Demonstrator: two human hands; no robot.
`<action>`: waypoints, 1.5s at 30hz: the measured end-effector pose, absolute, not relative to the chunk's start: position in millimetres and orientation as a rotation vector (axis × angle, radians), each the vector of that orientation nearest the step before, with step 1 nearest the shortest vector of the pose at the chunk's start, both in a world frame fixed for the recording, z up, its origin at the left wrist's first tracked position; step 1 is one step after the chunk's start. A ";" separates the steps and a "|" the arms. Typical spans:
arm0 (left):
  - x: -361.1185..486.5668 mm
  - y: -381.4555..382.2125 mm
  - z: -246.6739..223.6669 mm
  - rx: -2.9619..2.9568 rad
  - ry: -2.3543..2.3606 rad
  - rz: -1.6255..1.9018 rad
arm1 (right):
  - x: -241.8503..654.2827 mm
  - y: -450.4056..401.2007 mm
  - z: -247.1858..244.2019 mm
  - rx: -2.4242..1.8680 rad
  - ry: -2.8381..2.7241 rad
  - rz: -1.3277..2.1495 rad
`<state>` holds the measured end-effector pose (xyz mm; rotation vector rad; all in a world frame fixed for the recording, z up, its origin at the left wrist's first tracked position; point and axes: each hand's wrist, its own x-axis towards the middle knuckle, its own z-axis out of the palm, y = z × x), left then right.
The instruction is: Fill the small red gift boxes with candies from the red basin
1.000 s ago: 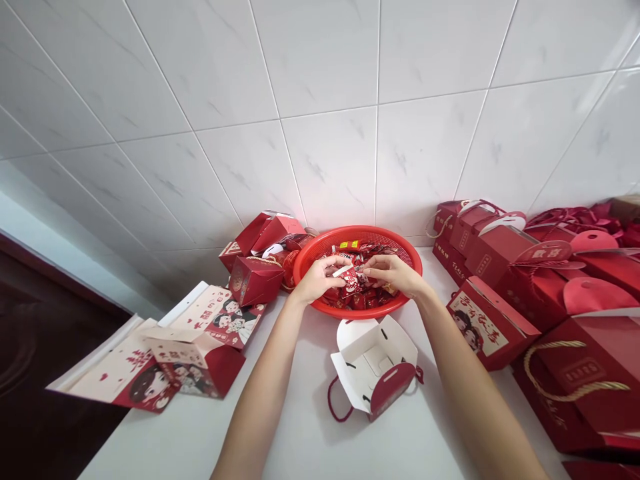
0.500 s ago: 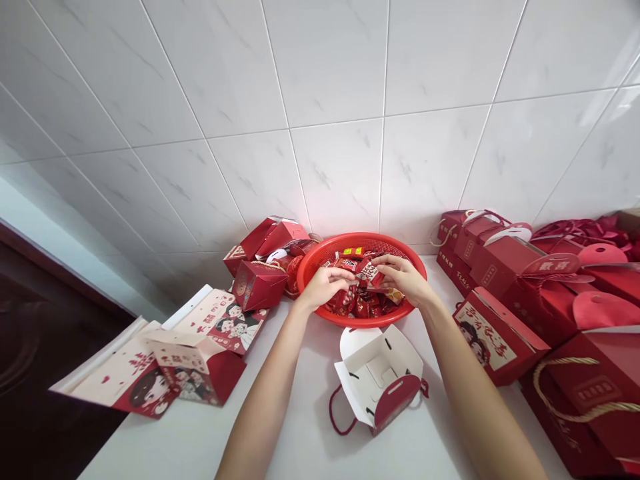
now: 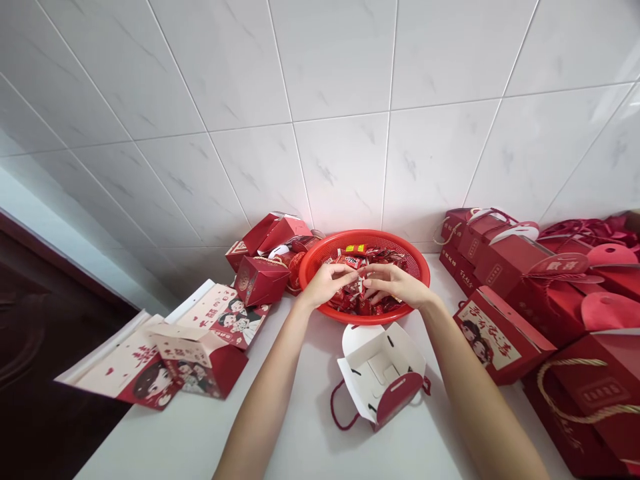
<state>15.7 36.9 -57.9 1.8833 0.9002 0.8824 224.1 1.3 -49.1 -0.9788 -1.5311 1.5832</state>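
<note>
A red oval basket (image 3: pixel 370 319) holds many small red-wrapped packets (image 3: pixel 395 259). Over its left part is my left hand (image 3: pixel 330 283), thumb and fingers pinched together on something small among the wrappers that I cannot make out. My right hand (image 3: pixel 393 283) reaches in from the right, fingers bent toward the left fingertips, also closed around something too small to name. The fingertips of both hands nearly meet above the packets. Just in front of the basket, an open box (image 3: pixel 383 373), white inside and red outside, stands on the white table (image 3: pixel 310 427) with a dark red cord handle.
Red and cream printed boxes (image 3: pixel 200 360) sit at the left table edge, with smaller red boxes (image 3: pixel 263 280) behind them. Rows of red boxes with rope handles (image 3: pixel 530 280) fill the right side. A tiled wall (image 3: pixel 340 167) rises behind the basket.
My right hand has shifted slightly left, its fingers now covering the pale printed packet that showed between the hands. The view has shifted a little.
</note>
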 end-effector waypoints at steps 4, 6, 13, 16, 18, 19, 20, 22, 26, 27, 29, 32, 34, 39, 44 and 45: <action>17.5 34.6 -59.4 1.910 0.936 0.814 | 224.3 2.7 -49.8 -1.026 -1.492 1.568; 19.2 33.2 -60.1 1.983 1.017 0.741 | 225.0 5.1 -51.4 -1.052 -1.364 1.532; 24.2 29.7 -58.1 2.264 1.296 0.408 | 230.1 8.6 -48.3 -0.949 -1.120 1.617; 22.1 31.4 -60.3 2.127 1.251 0.646 | 230.5 7.8 -49.5 -1.005 -1.134 1.531; 20.2 33.7 -62.3 1.995 1.174 0.803 | 229.4 7.3 -51.4 -1.041 -1.205 1.477; 19.5 34.7 -63.0 1.937 1.120 0.856 | 228.6 7.0 -52.0 -1.056 -1.240 1.460; 18.9 35.4 -63.3 1.889 1.059 0.890 | 227.7 6.6 -52.1 -1.067 -1.271 1.452; 18.3 35.6 -62.7 1.821 0.943 0.918 | 225.9 5.3 -50.8 -1.082 -1.316 1.450; 17.7 32.4 -59.6 1.726 0.840 0.920 | 224.4 2.6 -45.7 -1.113 -1.416 1.472; 17.5 31.6 -59.2 1.708 0.829 0.921 | 224.6 2.2 -45.1 -1.117 -1.435 1.475; 17.5 30.5 -59.2 1.703 0.816 0.921 | 225.1 2.1 -45.2 -1.109 -1.458 1.484; 18.3 30.5 -59.8 1.742 0.817 0.905 | 225.8 2.8 -47.4 -1.076 -1.453 1.495; 19.6 30.4 -59.8 1.753 0.819 0.903 | 225.9 3.4 -49.2 -1.066 -1.436 1.486; 22.3 27.8 -56.8 1.852 0.868 0.825 | 226.2 5.1 -52.4 -1.051 -1.351 1.418; 20.5 26.4 -55.3 1.949 0.845 0.786 | 225.7 3.5 -49.7 -1.009 -1.317 1.443; 19.9 26.5 -55.4 1.959 0.832 0.773 | 225.5 2.7 -48.6 -0.995 -1.329 1.460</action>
